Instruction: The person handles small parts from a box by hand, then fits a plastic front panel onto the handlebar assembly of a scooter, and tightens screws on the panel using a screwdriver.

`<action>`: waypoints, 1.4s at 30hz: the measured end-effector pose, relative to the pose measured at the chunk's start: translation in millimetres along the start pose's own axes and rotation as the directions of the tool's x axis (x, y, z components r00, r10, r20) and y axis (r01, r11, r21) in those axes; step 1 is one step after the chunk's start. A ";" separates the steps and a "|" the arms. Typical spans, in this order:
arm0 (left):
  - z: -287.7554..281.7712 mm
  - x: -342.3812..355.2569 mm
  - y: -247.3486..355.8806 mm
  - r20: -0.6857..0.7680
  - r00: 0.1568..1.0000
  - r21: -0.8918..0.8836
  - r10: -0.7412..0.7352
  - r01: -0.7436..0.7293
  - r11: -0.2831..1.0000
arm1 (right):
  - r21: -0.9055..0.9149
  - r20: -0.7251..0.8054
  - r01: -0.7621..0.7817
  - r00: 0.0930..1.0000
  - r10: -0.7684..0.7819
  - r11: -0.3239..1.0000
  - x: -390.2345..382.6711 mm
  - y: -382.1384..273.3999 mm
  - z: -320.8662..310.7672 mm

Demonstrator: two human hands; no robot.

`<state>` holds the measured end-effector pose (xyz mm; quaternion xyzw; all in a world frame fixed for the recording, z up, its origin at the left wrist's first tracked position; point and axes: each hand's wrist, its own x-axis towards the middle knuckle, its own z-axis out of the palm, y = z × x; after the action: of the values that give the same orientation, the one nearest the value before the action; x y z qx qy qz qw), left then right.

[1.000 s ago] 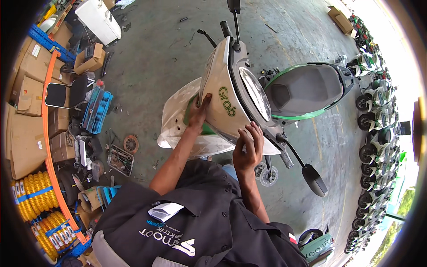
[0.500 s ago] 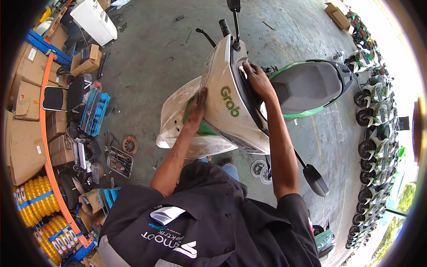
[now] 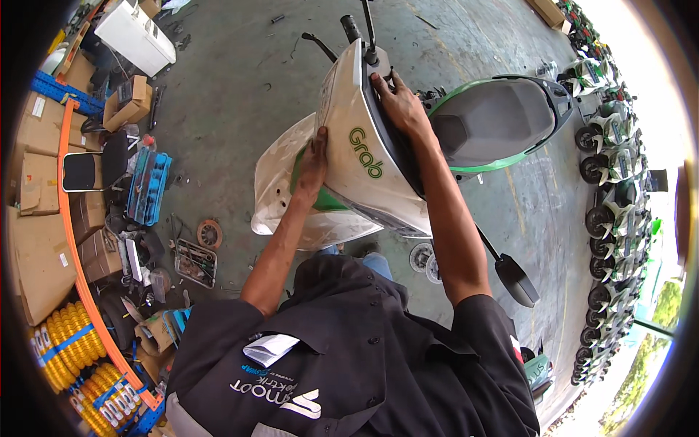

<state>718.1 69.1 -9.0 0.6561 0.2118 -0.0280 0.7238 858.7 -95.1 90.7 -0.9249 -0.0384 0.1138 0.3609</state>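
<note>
In front of me stands a scooter with a dirty white and green front panel (image 3: 348, 164). My left hand (image 3: 313, 171) presses on its left side, over the green strip, fingers pointing up along the panel. My right hand (image 3: 400, 108) curls over the panel's dark inner edge, just below the base of the mirror stem, with the fingers somewhat apart; part of what they grip is hidden. Beyond my right forearm lies the grey seat (image 3: 506, 116) with green trim. A black handlebar grip (image 3: 351, 29) and a brake lever (image 3: 319, 45) stick out at the far end.
A black mirror (image 3: 515, 280) juts out by my right elbow. Round metal discs (image 3: 422, 257) lie on the floor nearby. At left are a blue toolbox (image 3: 149, 188), a tool tray (image 3: 195, 264), a chair (image 3: 84, 172) and shelving with an orange beam (image 3: 91, 291). Several scooters (image 3: 615, 160) line the right.
The view has shifted, so the scooter sits slightly higher and further left. My right hand has slid a little along the edge toward the mirror stem. My left hand keeps its place on the panel.
</note>
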 end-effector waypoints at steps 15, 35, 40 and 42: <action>32.3 -8.0 4.0 -0.408 0.890 0.081 0.203 -0.186 0.979 | -0.208 -0.197 -0.001 0.980 -0.041 0.978 -55.8 -11.1 6.9; 27.6 -8.0 0.4 -0.268 0.960 -0.097 0.077 -0.106 0.990 | 0.735 0.224 -0.482 0.837 0.500 0.478 -292.1 148.0 43.7; 1.9 12.9 -27.3 -0.222 0.959 0.044 0.177 -0.172 0.984 | 0.980 0.183 -0.176 0.981 0.065 -0.090 -250.4 159.1 102.2; 9.4 2.3 -16.8 -0.221 0.962 0.076 0.161 -0.147 0.986 | 0.971 0.192 -0.170 0.974 0.124 -0.166 -255.1 145.8 95.3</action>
<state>717.4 58.3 -25.1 0.6905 0.2402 0.0969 0.6753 586.7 -178.8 -29.2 -0.3273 0.1611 0.1577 0.9176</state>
